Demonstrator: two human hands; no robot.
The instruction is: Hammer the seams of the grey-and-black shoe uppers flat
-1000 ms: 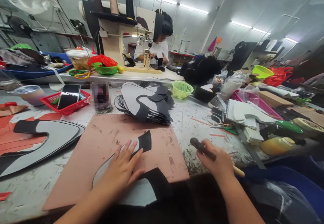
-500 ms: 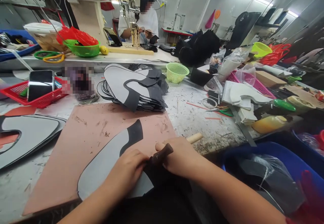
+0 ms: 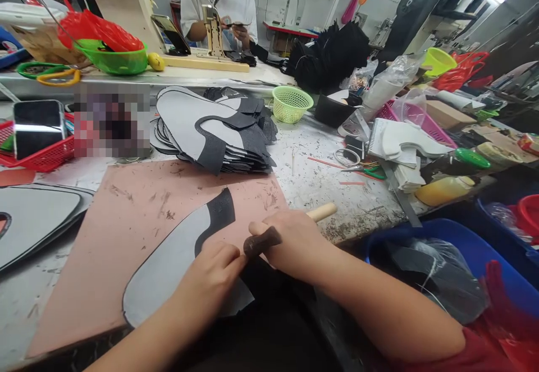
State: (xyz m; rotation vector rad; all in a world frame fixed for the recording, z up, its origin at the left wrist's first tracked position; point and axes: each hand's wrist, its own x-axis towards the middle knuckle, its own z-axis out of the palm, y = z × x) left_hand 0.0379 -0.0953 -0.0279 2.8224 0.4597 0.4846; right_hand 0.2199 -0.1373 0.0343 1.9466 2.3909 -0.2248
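A grey and black curved shoe-upper piece (image 3: 168,271) lies on a pink board (image 3: 84,271) at the table's near edge. My left hand (image 3: 217,274) rests on it, fingers closed on the piece near its inner curve. In my right hand (image 3: 295,243) is a hammer (image 3: 263,241) with a dark head and a pale wooden handle. The hammer head is close beside my left fingertips; whether it touches the piece I cannot tell. Part of the piece's black end is hidden behind my hands.
Behind the board sits a stack of similar pieces (image 3: 210,136), with more pieces (image 3: 37,209) at the left. A green basket (image 3: 292,104), scissors (image 3: 373,171) and a yellow bottle (image 3: 444,191) stand farther off. A blue tub (image 3: 379,237) is right. Across the table, a person (image 3: 236,13) works at a sewing machine.
The view has shifted slightly. The hammer head has tipped lower and nearer my left fingers. Both hands keep their grip, and the piece stays on the board.
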